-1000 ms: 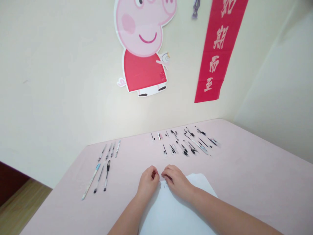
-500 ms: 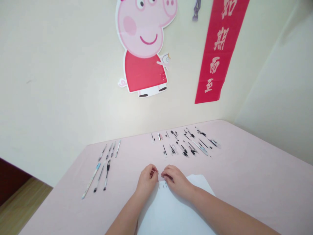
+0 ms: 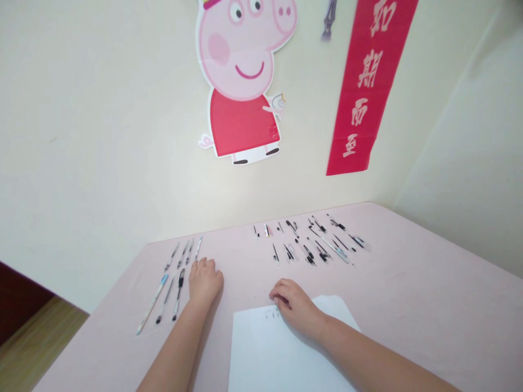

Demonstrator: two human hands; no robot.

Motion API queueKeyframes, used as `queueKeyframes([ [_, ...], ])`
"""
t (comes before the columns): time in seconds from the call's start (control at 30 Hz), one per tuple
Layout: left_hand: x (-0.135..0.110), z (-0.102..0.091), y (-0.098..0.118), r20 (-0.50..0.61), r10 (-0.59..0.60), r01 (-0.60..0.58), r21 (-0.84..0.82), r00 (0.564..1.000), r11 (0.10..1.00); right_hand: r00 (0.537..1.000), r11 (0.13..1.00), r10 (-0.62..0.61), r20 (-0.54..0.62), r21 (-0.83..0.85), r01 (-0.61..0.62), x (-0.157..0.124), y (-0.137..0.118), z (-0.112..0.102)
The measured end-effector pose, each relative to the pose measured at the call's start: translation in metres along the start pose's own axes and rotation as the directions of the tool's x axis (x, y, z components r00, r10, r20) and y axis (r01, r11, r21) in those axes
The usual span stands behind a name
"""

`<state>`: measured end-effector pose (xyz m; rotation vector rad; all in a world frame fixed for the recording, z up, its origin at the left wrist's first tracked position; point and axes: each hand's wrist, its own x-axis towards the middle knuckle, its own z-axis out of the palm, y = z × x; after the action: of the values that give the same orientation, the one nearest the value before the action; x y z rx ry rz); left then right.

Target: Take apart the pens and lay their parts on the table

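Observation:
My left hand (image 3: 205, 280) is palm down over the pink table, its fingers a little apart and slightly bent. Its fingertips reach the lower end of a light patterned pen (image 3: 199, 246) in the back row; whether they touch it cannot be told. Just left of this hand lies a clear pen with a black grip (image 3: 180, 288). My right hand (image 3: 293, 300) rests over the top edge of a white sheet of paper (image 3: 281, 354), fingers curled with thumb and fingertips close together. What they hold, if anything, is hidden. Small dark marks show on the paper beside that hand.
A blue-capped pen (image 3: 153, 302) and a slim pen (image 3: 165, 299) lie at the left, behind them several pens in a row. Several groups of black pen parts (image 3: 321, 250) cover the table's back right. A wall with a pig cutout (image 3: 245, 125) and red banner (image 3: 359, 109) borders the table (image 3: 429, 305).
My left hand has left the spot beside my right hand and moved left to the pens. My right hand has stayed nearly in place. The view has tipped slightly up.

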<state>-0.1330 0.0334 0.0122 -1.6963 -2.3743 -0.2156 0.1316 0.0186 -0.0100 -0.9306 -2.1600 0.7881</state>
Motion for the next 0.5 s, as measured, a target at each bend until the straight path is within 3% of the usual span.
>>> queueKeyframes([
  [0.23, 0.016, 0.007, -0.012, -0.066, -0.098, 0.106, 0.123, 0.993, 0.987, 1.000, 1.000, 0.006, 0.003, -0.005, -0.006, 0.000, 0.000, -0.001],
  [0.5, 0.021, 0.012, -0.013, -0.108, -0.064, 0.083, 0.182, 0.992, 0.980, 1.000, 1.000, -0.009, 0.021, -0.025, 0.009, 0.000, -0.004, -0.003],
])
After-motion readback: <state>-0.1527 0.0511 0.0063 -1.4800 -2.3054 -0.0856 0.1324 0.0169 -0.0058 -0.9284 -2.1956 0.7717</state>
